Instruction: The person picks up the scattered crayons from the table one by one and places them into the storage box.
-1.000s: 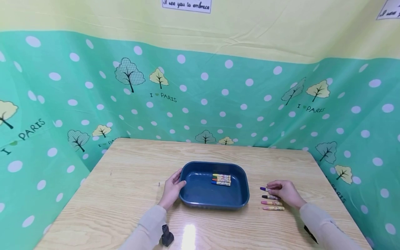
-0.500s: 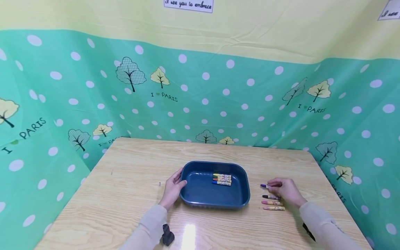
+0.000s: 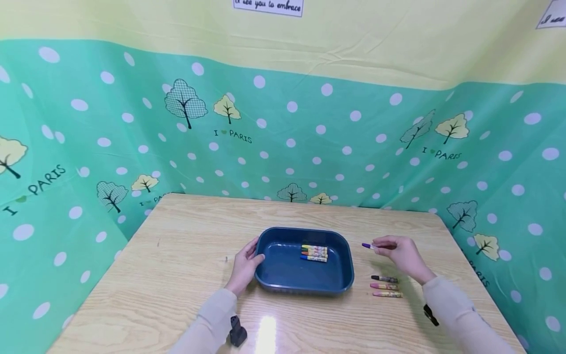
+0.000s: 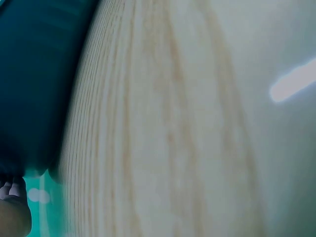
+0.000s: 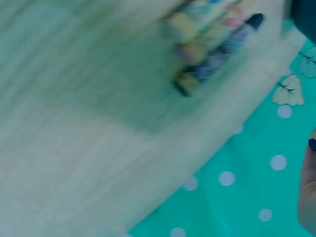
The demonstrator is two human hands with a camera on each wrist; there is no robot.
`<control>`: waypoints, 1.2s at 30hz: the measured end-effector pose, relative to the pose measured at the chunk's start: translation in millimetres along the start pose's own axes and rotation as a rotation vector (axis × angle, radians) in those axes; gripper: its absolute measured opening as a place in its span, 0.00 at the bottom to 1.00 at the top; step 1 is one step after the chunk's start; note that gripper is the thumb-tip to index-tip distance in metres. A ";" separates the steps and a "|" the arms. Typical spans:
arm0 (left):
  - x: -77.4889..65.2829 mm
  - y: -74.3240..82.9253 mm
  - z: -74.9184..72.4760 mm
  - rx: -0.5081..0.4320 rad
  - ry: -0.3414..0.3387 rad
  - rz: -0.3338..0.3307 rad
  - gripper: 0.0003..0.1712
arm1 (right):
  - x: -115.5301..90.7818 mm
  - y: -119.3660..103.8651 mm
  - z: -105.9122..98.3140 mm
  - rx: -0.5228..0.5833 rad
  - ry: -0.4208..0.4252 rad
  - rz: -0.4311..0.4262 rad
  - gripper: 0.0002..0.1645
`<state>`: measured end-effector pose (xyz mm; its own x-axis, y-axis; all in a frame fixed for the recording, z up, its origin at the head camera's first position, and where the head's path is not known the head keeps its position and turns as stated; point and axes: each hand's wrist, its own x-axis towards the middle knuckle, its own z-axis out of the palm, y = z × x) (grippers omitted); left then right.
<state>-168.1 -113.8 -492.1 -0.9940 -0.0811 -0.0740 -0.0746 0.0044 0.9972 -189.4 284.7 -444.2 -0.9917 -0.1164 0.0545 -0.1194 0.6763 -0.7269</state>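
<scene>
My right hand (image 3: 403, 254) pinches a purple crayon (image 3: 368, 246) between thumb and fingertips, raised above the table to the right of a dark blue tray (image 3: 305, 290). In the right wrist view only part of this hand (image 5: 308, 197) shows at the right edge. My left hand (image 3: 244, 266) grips the tray's left side, thumb over the rim and fingers along the outside. Inside the tray, several crayons (image 3: 314, 252) lie side by side, with yellow, green, orange and blue tips. Below my right hand lie a black crayon (image 3: 384, 279) and two pink crayons (image 3: 384, 286).
The light wood table (image 3: 185, 275) carries a bright glare patch near its front. A green and yellow patterned cloth (image 3: 247, 162) hangs behind and at both sides. Black devices show at the left wrist (image 3: 238, 332) and right wrist (image 3: 431, 315).
My right hand has lifted the purple crayon off the table from the row, moving it up and slightly left. My left hand stays on the tray, which has not moved.
</scene>
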 end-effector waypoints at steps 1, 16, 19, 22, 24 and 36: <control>1.9 -3.4 -0.2 0.000 0.000 0.002 0.32 | 0.7 -3.5 0.3 0.006 -0.003 -0.003 0.15; 7.1 -12.5 -0.3 -0.002 0.004 0.001 0.32 | 4.0 -39.4 25.5 0.102 -0.028 -0.024 0.15; 7.9 -12.4 -0.9 -0.012 0.001 -0.010 0.32 | 4.5 -42.8 31.0 0.112 -0.037 -0.028 0.16; 8.5 -12.6 -1.4 -0.016 -0.004 -0.017 0.32 | 6.1 -45.4 37.1 0.121 -0.046 -0.027 0.15; 8.1 -12.4 -1.3 -0.015 -0.005 -0.021 0.32 | 7.4 -47.2 41.2 0.125 -0.057 -0.029 0.14; 5.3 -13.6 0.8 0.013 0.022 0.008 0.31 | 12.7 -61.5 65.8 0.151 -0.067 -0.033 0.13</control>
<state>-172.4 -113.5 -506.0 -0.9925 -0.1030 -0.0659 -0.0681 0.0181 0.9975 -191.5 193.7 -443.9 -0.9813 -0.1888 0.0376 -0.1381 0.5545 -0.8206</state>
